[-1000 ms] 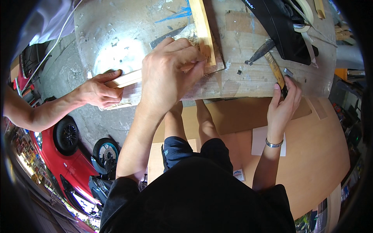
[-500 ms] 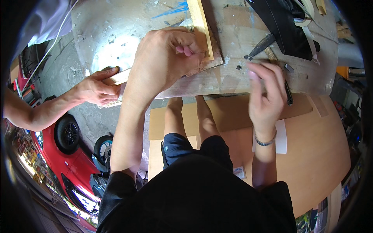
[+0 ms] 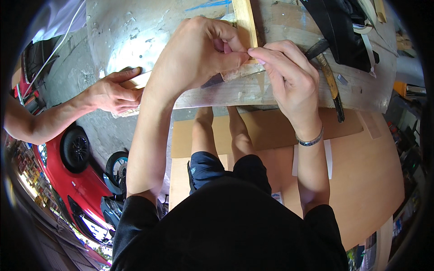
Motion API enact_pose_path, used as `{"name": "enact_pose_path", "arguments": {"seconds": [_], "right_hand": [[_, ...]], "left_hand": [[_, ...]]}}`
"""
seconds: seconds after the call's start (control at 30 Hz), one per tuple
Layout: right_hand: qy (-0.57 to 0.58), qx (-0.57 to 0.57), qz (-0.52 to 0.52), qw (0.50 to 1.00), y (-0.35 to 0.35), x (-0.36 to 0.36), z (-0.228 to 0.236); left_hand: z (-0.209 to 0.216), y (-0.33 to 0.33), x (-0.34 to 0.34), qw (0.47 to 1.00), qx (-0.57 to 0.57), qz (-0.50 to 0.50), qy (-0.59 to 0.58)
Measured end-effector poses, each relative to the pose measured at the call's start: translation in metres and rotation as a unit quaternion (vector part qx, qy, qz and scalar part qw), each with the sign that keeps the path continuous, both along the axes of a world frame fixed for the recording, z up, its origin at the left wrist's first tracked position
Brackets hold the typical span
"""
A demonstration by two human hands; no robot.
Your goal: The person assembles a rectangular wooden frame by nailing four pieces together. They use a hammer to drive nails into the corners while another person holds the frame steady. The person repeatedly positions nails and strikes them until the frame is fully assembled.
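My left hand (image 3: pixel 201 56) is closed at the end of a pale wooden strip (image 3: pixel 244 22), with thumb and fingertips pinched close to its near corner. My right hand (image 3: pixel 291 72), thumb and index finger pressed together, meets the left fingertips there. Anything held between either set of fingers is too small or hidden to make out. Under the strip's end lies a flat piece (image 3: pixel 242 71), partly covered by my left hand. Just beyond my right knuckles a hammer (image 3: pixel 329 79) rests on the worktable (image 3: pixel 199 100), its dark grip reaching over the near edge.
At left, another person's hand (image 3: pixel 118 92) holds a second pale wooden strip (image 3: pixel 139 81). A black bag-like item (image 3: pixel 339 31) and a tape roll lie at the far right. Below the table edge is a large brown board (image 3: pixel 361 180). A red car (image 3: pixel 77 180) stands left.
My right hand has moved left and up to my left fingertips, its fingers closing into a pinch. My left hand stays by the strip's corner. The view has shifted slightly.
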State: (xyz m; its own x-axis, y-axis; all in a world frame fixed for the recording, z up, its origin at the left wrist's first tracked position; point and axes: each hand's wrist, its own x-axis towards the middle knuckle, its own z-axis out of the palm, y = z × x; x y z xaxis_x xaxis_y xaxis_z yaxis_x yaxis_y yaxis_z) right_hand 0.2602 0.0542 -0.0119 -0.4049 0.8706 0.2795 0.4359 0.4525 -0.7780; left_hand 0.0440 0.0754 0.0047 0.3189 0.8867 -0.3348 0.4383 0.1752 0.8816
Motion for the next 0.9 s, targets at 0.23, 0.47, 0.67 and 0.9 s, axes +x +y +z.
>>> {"name": "enact_pose_path", "arguments": {"seconds": [0.23,0.47,0.67,0.9], "right_hand": [[0.002,0.009,-0.002,1.000,-0.003,0.001,-0.004],[-0.002,0.029,-0.004,1.000,-0.004,0.002,-0.004],[-0.013,0.059,0.001,0.998,-0.002,0.002,-0.005],[-0.006,0.040,-0.011,0.999,-0.003,0.002,-0.009]], "left_hand": [[-0.005,0.003,-0.003,0.999,0.011,-0.013,-0.030],[-0.010,0.001,-0.006,0.997,-0.023,0.000,-0.068],[-0.017,-0.013,-0.010,0.992,0.000,0.083,-0.090],[-0.018,-0.014,-0.010,0.995,-0.014,0.062,-0.083]]}}
